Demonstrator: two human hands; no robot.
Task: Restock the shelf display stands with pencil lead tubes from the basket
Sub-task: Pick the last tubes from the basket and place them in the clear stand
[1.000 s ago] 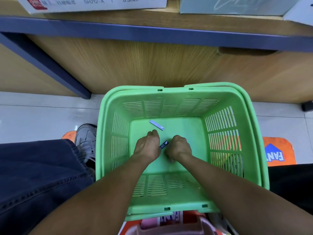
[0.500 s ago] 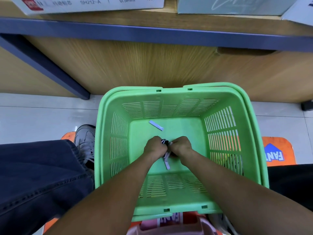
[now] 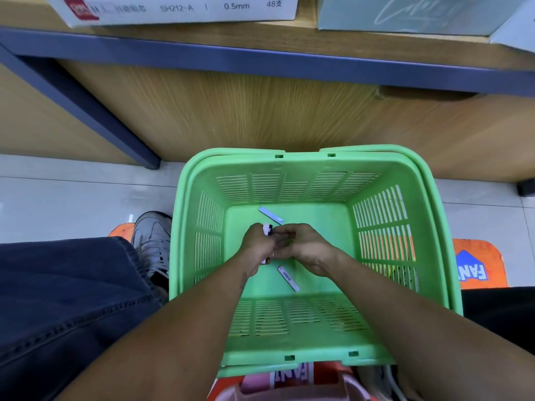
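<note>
A green plastic basket [image 3: 405, 180] stands on the floor below me. Both hands are inside it, touching each other over the bottom. My left hand [image 3: 257, 244] grips a small bunch of pencil lead tubes [image 3: 267, 229], whose ends stick out above and below the fist. My right hand [image 3: 301, 247] has its fingers curled against the left hand and the bunch. One pale blue tube [image 3: 271, 215] lies flat on the basket floor just beyond the hands. Another tube [image 3: 288, 278] with a barcode lies below the right hand.
A wooden shelf with a blue front edge [image 3: 260, 57] runs across the top, carrying a white 0.5mm lead box [image 3: 179, 8] and a grey box [image 3: 411, 13]. My jeans leg [image 3: 63, 302] and shoe [image 3: 152, 235] are left of the basket. Orange stools [image 3: 477, 264] sit beside and under it.
My hands came together, then lifted a little with the bunch of tubes in the left fist. One barcoded tube now lies loose on the basket floor below the right hand.
</note>
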